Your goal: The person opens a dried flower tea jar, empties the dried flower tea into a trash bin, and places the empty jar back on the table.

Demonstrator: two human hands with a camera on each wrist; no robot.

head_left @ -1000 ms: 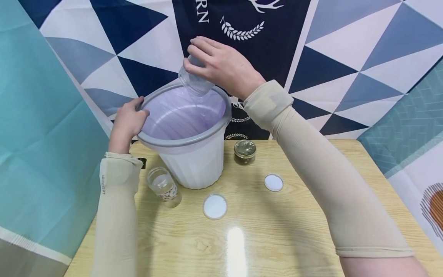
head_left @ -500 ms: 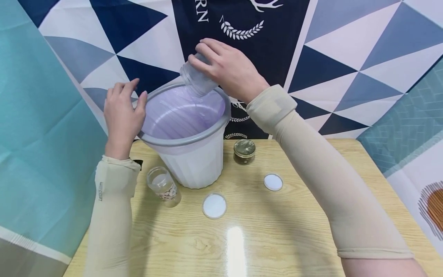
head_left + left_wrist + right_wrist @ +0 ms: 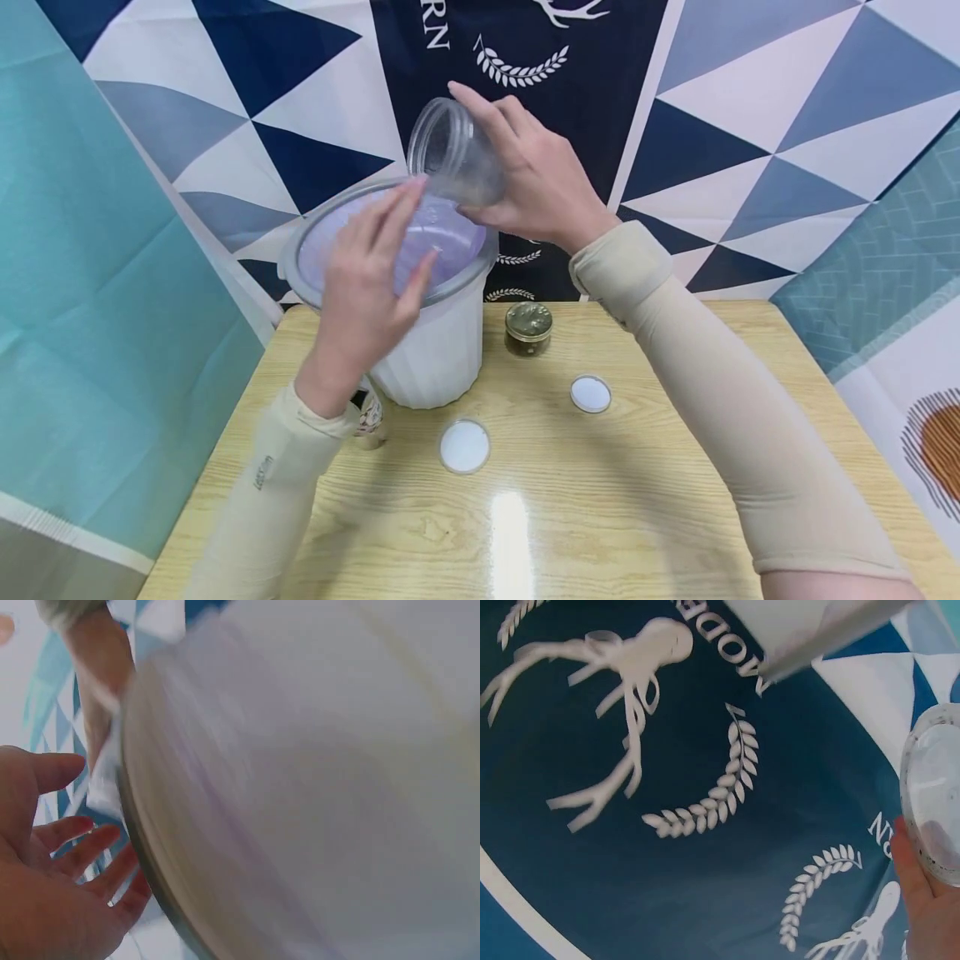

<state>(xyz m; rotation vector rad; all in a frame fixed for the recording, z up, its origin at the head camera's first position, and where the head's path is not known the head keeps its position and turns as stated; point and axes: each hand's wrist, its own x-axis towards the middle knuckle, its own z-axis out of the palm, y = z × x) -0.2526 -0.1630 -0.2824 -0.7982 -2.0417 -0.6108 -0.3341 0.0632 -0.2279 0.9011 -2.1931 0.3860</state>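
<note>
Head: right hand (image 3: 540, 175) holds clear cylindrical jar (image 3: 463, 158); left hand (image 3: 367, 283) outspread near ribbed bucket (image 3: 442, 354).

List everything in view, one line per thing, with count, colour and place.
bucket: 1, white with grey rim, table's back
clear jar: 1, colourless, held tilted near bucket
labelled jar: 1, clear, left of bucket, partly hidden
small pot: 1, gold, right of bucket
discs: 2, white, on table
table: 1, pale wood, below
backdrop: 1, navy, blue, white, behind
side cloths: 2, teal and white, either side
sleeves: 2, beige, forearms
left hand: 1, bare, before bucket
right hand: 1, bare, on clear jar
</note>
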